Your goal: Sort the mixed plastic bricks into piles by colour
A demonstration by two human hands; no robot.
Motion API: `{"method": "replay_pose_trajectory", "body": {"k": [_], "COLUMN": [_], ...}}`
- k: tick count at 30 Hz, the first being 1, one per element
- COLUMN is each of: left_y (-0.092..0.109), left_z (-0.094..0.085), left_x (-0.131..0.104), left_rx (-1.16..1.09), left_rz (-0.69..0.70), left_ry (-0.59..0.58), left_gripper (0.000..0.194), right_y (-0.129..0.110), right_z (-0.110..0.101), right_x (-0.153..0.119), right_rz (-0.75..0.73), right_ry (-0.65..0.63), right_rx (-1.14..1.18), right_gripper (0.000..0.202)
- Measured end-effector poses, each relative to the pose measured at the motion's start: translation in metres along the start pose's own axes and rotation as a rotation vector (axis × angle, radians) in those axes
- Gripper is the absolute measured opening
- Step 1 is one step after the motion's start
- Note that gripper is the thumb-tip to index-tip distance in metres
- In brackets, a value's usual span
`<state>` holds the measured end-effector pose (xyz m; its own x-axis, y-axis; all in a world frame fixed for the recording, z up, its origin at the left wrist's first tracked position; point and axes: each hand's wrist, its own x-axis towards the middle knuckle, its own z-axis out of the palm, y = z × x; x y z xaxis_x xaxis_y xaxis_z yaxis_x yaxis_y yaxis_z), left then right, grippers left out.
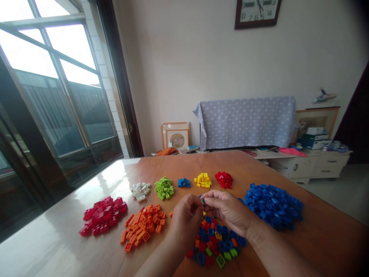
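My left hand (pixel 188 213) and my right hand (pixel 226 207) meet over the near part of the table, fingertips almost touching. A small blue building brick (pixel 201 197) shows between them, pinched by the right thumb and fingers. The fingers of my left hand are curled closed beside it; what they grip is hidden. Beneath and in front of both hands lies a mixed pile of bricks (pixel 211 242) in blue, red, orange, green and yellow, many of the blue ones round. My wrists and hands cover part of this pile.
Sorted brick piles ring the hands: magenta (pixel 104 215), orange (pixel 144 225), white (pixel 140 191), lime green (pixel 164 188), blue (pixel 184 182), yellow (pixel 203 180), red (pixel 224 179). A large blue pile (pixel 272 206) sits right on the wooden table (pixel 178 165). Behind stands a white cabinet (pixel 325 167).
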<state>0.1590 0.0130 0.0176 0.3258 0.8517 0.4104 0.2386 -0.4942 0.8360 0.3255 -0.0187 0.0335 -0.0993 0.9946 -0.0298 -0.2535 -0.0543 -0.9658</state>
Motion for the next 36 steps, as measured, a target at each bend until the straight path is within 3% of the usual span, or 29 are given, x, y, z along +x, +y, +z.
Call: {"method": "replay_pose_trajectory", "body": {"k": [3, 8, 19, 26, 29, 36], "left_y": [0.0, -0.001, 0.002, 0.013, 0.009, -0.001], "left_z": [0.001, 0.001, 0.001, -0.007, -0.01, -0.012], "left_x": [0.001, 0.004, 0.003, 0.002, 0.004, 0.007], "left_rx": [-0.107, -0.319, -0.331, -0.686, -0.834, -1.053], "left_rz": [-0.065, -0.21, -0.284, -0.418, -0.496, -0.608], "left_ry": [-0.023, -0.095, -0.074, -0.051, 0.002, -0.04], "left_gripper": [0.001, 0.009, 0.009, 0.025, 0.025, 0.02], "right_y": [-0.002, -0.003, 0.002, 0.002, 0.003, 0.001], "right_z": [0.002, 0.004, 0.005, 0.004, 0.009, 0.015], "right_x": [-0.001, -0.001, 0.001, 0.002, 0.001, -0.001], "right_rz": [0.01, 0.015, -0.048, -0.081, -0.118, -0.275], "right_ry": [0.007, 0.05, 0.046, 0.1, 0.137, 0.136], "right_rx": [-0.01, -0.053, -0.211, -0.278, -0.3, -0.498], "right_gripper": [0.024, 0.026, 0.026, 0.026, 0.027, 0.026]}}
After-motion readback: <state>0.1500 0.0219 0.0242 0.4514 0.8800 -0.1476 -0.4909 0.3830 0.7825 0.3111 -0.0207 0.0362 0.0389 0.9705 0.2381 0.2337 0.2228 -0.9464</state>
